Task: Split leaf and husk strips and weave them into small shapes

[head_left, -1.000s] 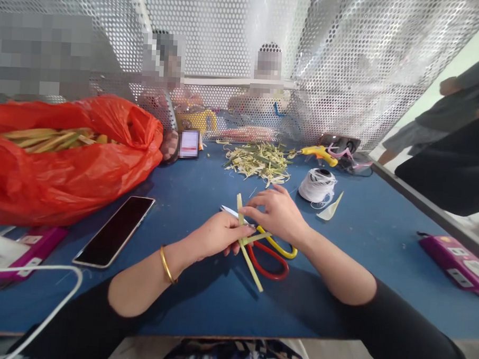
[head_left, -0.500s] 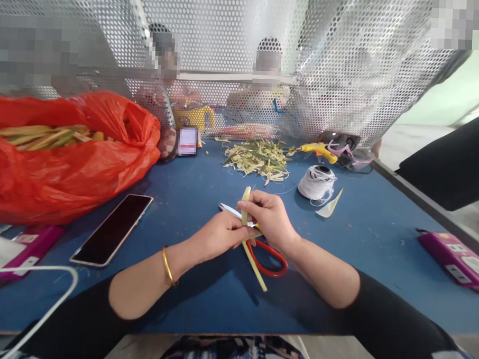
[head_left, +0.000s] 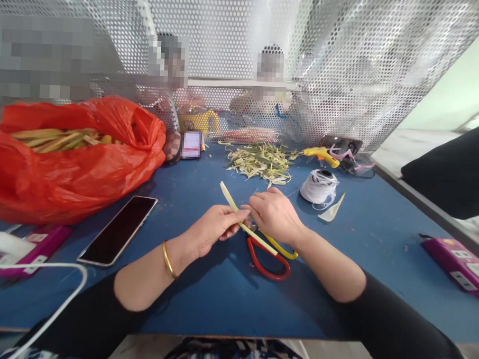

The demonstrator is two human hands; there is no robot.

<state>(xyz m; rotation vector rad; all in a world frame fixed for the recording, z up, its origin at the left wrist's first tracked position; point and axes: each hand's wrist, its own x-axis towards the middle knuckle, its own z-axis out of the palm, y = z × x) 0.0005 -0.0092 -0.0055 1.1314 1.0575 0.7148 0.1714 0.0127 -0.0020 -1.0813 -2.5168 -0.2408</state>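
Note:
A pale green plant strip (head_left: 230, 196) runs diagonally through my left hand (head_left: 217, 223), pinched between thumb and fingers. Its upper end points up and left; the lower end crosses above the scissors. My right hand (head_left: 275, 213) is closed, palm down, its fingertips meeting my left thumb beside the strip. What those right fingers grip is hidden. Below the hands lie scissors with a red handle loop (head_left: 270, 276) and a yellow one (head_left: 289, 254); their blades are covered. A spool of white thread (head_left: 317, 188) stands to the right, near a pale leaf piece (head_left: 332, 209).
A heap of plant trimmings (head_left: 262, 162) lies ahead. On the left are a red plastic bag (head_left: 104, 179) of stalks and a phone (head_left: 118, 231). A yellow glue gun (head_left: 322, 154) and a purple box (head_left: 458, 266) are on the right. Perforated sheeting (head_left: 229, 41) hangs behind.
The strip has swung from nearly upright to a diagonal, tilting left. My right hand has turned palm down, and the scissors' yellow loop now shows.

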